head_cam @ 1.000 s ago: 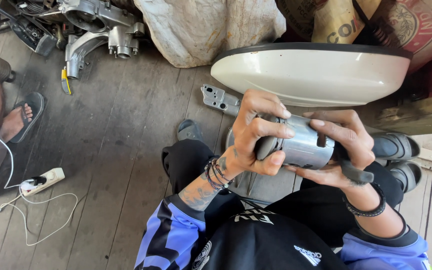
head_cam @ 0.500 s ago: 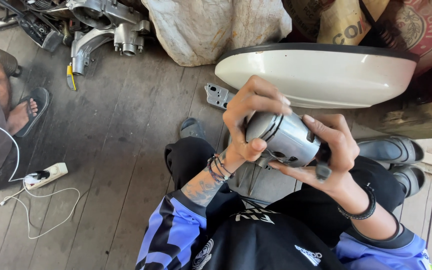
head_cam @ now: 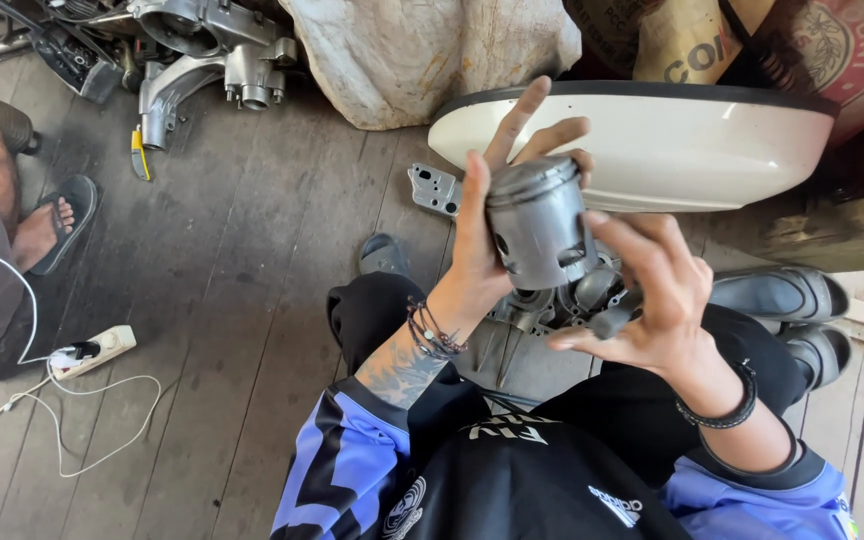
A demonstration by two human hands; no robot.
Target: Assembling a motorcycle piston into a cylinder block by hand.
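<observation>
I see both hands raised over the lap, sharing one grey metal piston (head_cam: 540,222). It stands nearly upright, crown tilted a little toward the top of the view, the pin hole in its side showing. My left hand (head_cam: 487,235) cradles it from the left, the thumb pressed against the skirt while the other fingers (head_cam: 522,115) splay loose behind the crown. My right hand (head_cam: 657,295) meets it from the right: the upper fingers lie against the piston's side, and the lower fingers curl around a dark tool handle (head_cam: 612,320) held just below the piston. Whether that tool touches the piston I cannot tell.

Under the hands, on the lap, rests a grey metal engine part (head_cam: 562,298), mostly hidden. Beyond the hands lies a white curved body panel (head_cam: 712,150) on the wooden floor (head_cam: 242,260), with a small grey bracket (head_cam: 434,190) just beside its left end. An engine casing (head_cam: 217,55) sits at the far left top, and a white power strip (head_cam: 92,350) with its cord lies left, near another person's sandalled foot (head_cam: 52,215).
</observation>
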